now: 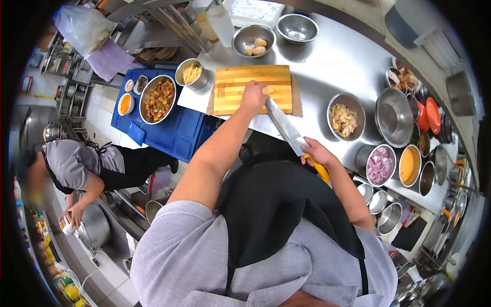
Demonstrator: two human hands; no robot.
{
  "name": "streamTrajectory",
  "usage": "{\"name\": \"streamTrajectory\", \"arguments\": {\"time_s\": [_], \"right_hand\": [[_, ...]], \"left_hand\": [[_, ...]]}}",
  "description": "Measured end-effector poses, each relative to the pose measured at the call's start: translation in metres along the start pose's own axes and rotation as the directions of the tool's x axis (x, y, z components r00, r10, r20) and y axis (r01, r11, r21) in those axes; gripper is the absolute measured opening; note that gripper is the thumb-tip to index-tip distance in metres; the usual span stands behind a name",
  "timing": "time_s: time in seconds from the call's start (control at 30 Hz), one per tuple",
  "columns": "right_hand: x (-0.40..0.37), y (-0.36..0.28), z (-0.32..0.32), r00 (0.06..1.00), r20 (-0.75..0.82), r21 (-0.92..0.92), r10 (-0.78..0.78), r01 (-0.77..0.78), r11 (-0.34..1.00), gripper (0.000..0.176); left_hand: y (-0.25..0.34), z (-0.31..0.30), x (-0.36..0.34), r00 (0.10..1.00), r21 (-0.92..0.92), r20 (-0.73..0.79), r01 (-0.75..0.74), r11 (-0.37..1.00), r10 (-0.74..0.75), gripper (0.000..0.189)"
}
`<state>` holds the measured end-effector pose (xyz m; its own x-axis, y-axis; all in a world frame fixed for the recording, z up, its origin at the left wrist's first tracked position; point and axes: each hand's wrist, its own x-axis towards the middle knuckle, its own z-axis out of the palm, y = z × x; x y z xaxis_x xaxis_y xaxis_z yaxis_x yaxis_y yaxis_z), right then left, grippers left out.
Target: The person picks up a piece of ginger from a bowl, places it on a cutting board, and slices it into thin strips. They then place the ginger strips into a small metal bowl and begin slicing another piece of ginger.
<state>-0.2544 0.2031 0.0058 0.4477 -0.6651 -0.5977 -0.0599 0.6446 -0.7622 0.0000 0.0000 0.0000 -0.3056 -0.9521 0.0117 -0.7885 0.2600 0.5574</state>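
Observation:
My left hand [254, 95] is on the striped wooden cutting board [227, 74], its fingers bent and pressed together against a piece of pale meat [268, 90]. My fingers partly cover that piece. In my right hand [318, 152] is a large kitchen knife [285, 126], gripped by its yellow handle. The long blade slants up to the left, and its tip rests by the meat, close to my left fingers. A brown cloth [296, 97] shows from under the board. Pale sliced pieces fill a steel bowl [332, 106] to the right; a few whole chunks lie in another bowl [239, 37] behind the board.
A steel bowl [297, 21] stands at the back. Containers of chopped onion [380, 164] and orange sauce [409, 165] are at right. Left are yellow strips in a pot [205, 77] and a food bowl [173, 97] on a blue surface [169, 134]. Another person [76, 158] works farther left.

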Motion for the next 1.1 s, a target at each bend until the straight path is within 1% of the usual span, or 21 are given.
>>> {"name": "streamTrajectory", "arguments": {"time_s": [0.07,0.1,0.13,0.17,0.3,0.43,0.5,0.57,0.6,0.67,0.73,0.77,0.8,0.83,0.9,0.93,0.97,1.0,1.03,1.07,1.1], "right_hand": [[0.006,-0.002,0.002,0.999,-0.036,-0.003,-0.002,0.001,1.0,0.027],[-0.031,-0.008,-0.009,0.995,-0.061,-0.032,0.079,-0.081,0.996,0.027],[-0.026,-0.016,-0.008,0.996,-0.049,-0.054,0.068,-0.071,0.996,0.026],[-0.021,-0.022,-0.001,0.998,-0.034,-0.066,0.062,-0.064,0.996,0.025],[-0.007,-0.044,0.015,0.999,0.001,-0.107,0.035,-0.035,0.994,0.024],[0.03,-0.098,0.047,1.0,0.006,-0.26,0.008,-0.006,0.965,0.023],[0.054,-0.122,0.069,0.999,0.001,-0.243,-0.037,0.036,0.969,0.022],[0.08,-0.148,0.081,0.999,0.041,-0.326,-0.013,0.026,0.945,0.023],[0.089,-0.162,0.091,0.999,0.038,-0.328,-0.005,0.017,0.945,0.023],[0.103,-0.184,0.108,1.0,0.015,-0.355,-0.005,0.01,0.935,0.022],[0.111,-0.185,0.109,0.999,-0.031,-0.365,-0.011,-0.001,0.931,0.022],[0.113,-0.184,0.107,0.997,-0.07,-0.375,-0.023,-0.005,0.927,0.021],[0.11,-0.18,0.103,0.994,-0.106,-0.348,-0.037,-0.002,0.938,0.025],[0.105,-0.174,0.099,0.993,-0.114,-0.341,-0.028,-0.013,0.94,0.025],[0.089,-0.161,0.089,0.962,-0.257,-0.222,-0.09,0.032,0.974,0.03],[0.079,-0.155,0.085,0.961,-0.264,-0.219,-0.085,0.026,0.975,0.03],[0.069,-0.149,0.081,0.938,-0.334,-0.195,-0.098,0.033,0.98,0.032],[0.057,-0.143,0.075,0.909,-0.401,-0.171,-0.108,0.042,0.984,0.035],[0.047,-0.131,0.063,0.908,-0.406,-0.168,-0.105,0.039,0.985,0.035],[0.037,-0.114,0.047,0.881,-0.47,-0.14,-0.054,-0.014,0.99,0.034],[0.031,-0.104,0.042,0.848,-0.53,-0.107,-0.003,-0.064,0.992,0.033]], "left_hand": [[-0.006,-0.001,0.0,0.998,-0.036,-0.026,0.048,0.998,-0.049,0.043],[0.013,0.022,-0.012,0.996,-0.115,-0.003,0.087,0.99,-0.088,0.043],[0.005,0.017,-0.009,0.997,-0.115,-0.051,0.045,0.992,-0.051,0.043],[-0.005,0.01,-0.012,0.996,-0.107,-0.088,0.008,0.994,-0.017,0.043],[-0.022,-0.025,-0.016,0.992,-0.143,-0.114,0.036,0.989,-0.052,0.044],[-0.065,-0.078,-0.005,0.98,-0.116,-0.174,0.075,0.99,-0.094,0.043],[-0.098,-0.107,0.006,0.944,-0.108,-0.328,-0.057,0.992,0.018,0.042],[-0.125,-0.133,0.018,0.94,-0.116,-0.34,-0.023,0.993,-0.018,0.041],[-0.135,-0.149,0.021,0.936,-0.085,-0.351,-0.016,0.996,-0.015,0.041],[-0.16,-0.17,0.033,0.946,-0.131,-0.318,0.016,0.991,-0.057,0.039],[-0.182,-0.18,0.047,0.957,-0.176,-0.277,0.044,0.983,-0.092,0.037],[-0.191,-0.182,0.053,0.938,-0.128,-0.308,0.123,0.984,-0.158,0.036],[-0.198,-0.182,0.057,0.914,-0.082,-0.34,0.204,0.975,-0.22,0.034],[-0.195,-0.188,0.057,0.918,-0.087,-0.328,0.204,0.975,-0.221,0.034],[-0.189,-0.2,0.06,0.915,-0.017,-0.151,0.376,0.927,-0.374,0.031],[-0.192,-0.2,0.065,0.909,0.004,-0.116,0.403,0.915,-0.4,0.032],[-0.195,-0.2,0.068,0.911,0.003,-0.11,0.401,0.916,-0.398,0.032],[-0.195,-0.204,0.07,0.932,0.049,-0.034,0.363,0.93,-0.362,0.031],[-0.195,-0.206,0.072,0.944,0.092,0.043,0.321,0.942,-0.326,0.03],[-0.2,-0.208,0.075,0.945,0.091,0.047,0.319,0.944,-0.324,0.03],[-0.209,-0.211,0.08,0.953,0.028,0.097,0.284,0.958,-0.286,0.03]]}}
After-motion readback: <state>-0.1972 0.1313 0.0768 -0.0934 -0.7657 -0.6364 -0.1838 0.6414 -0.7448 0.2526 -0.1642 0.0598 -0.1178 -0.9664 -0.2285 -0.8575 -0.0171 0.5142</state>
